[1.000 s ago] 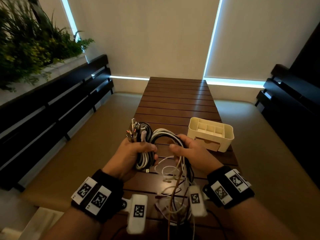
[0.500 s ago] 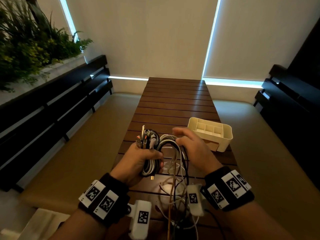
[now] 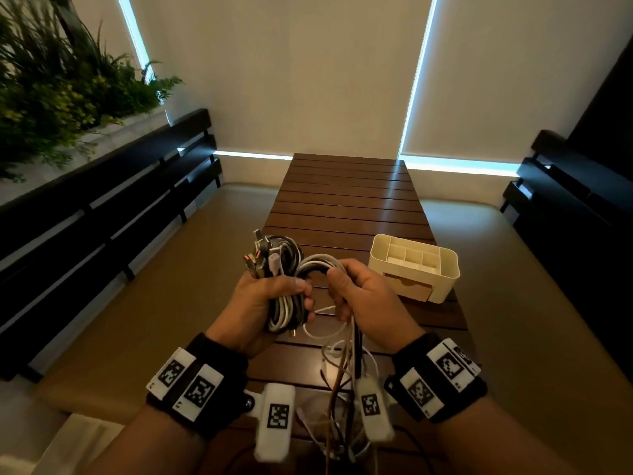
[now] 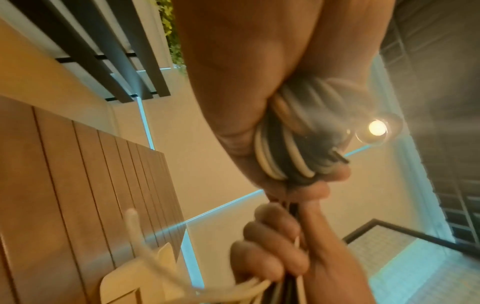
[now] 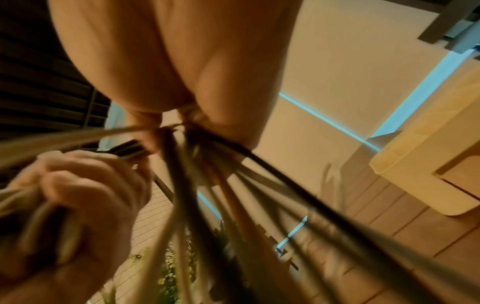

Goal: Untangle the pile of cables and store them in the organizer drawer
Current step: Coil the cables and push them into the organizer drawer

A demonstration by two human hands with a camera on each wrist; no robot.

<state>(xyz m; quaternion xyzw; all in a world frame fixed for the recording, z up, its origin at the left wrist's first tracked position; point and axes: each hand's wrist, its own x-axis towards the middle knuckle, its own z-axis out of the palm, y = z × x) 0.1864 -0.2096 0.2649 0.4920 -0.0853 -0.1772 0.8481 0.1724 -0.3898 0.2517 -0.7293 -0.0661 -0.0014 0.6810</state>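
Left hand [image 3: 265, 299] fisted round coiled cables [image 3: 286, 303] — right hand [image 3: 363, 296] gripping loose strands above table [image 3: 346, 200].

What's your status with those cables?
Left hand grips coiled black-and-white cable bundle. Right hand holds loose strands. Cream plastic organizer drawer shut.

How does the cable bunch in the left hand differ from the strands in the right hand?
The bunch in the left hand is coiled thick loops, plugs sticking up; the strands under the right hand are thin, loose, hanging tangled toward the table. Both are black-and-white cables, gripped and joined by an arc.
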